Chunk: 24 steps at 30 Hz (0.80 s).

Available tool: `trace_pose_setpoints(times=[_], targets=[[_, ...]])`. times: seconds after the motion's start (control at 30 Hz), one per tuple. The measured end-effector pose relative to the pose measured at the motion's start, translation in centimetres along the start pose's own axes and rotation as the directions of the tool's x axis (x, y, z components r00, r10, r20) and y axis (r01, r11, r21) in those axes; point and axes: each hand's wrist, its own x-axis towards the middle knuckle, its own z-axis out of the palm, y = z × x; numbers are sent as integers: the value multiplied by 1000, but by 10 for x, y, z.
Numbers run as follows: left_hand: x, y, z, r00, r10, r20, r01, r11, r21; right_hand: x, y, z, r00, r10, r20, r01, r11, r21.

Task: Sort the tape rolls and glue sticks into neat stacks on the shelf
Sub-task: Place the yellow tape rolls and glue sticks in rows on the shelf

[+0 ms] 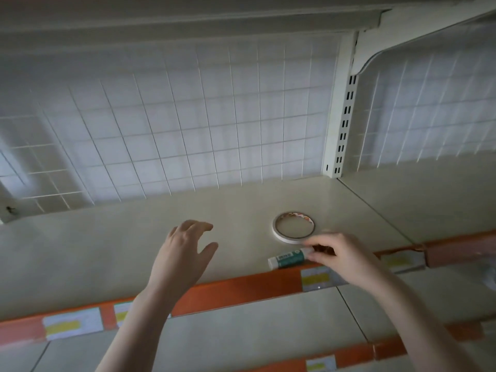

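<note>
A thin white tape roll (293, 226) lies flat on the cream shelf (107, 251), right of centre. Just in front of it a teal and white glue stick (288, 259) lies on its side near the shelf's front edge. My right hand (338, 253) pinches the right end of the glue stick with its fingertips. My left hand (185, 253) hovers over the shelf to the left of both items, fingers spread and relaxed, holding nothing.
An orange price strip (241, 288) with white and yellow labels runs along the shelf front. A white wire grid (188, 124) backs the shelf, and a slotted upright post (341, 124) stands at the right rear. Lower shelves (241, 331) sit below.
</note>
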Motion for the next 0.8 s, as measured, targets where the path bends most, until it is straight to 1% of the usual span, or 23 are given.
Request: trace_pose_setpoints(times=[0.13, 0.27, 0.47, 0.57, 0.7, 0.8], targets=[[8, 8, 8, 998, 29, 47, -30, 999, 14, 14, 6, -5, 992, 66, 111, -67, 998, 3], [23, 18, 14, 988, 110, 105, -113, 993, 24, 17, 8, -4, 990, 44, 132, -47, 999, 21], [48, 41, 29, 950, 230, 210, -239, 971, 19, 7, 16, -20, 992, 84, 91, -89, 995, 48], [53, 49, 40, 926, 282, 252, -289, 957, -8, -1, 22, -28, 994, 103, 37, -106, 992, 69], [55, 60, 53, 861, 392, 324, -402, 915, -39, -11, 29, -36, 992, 117, -38, -113, 988, 102], [57, 63, 62, 818, 465, 340, -473, 879, -65, -17, 32, -41, 988, 117, -105, -102, 985, 141]])
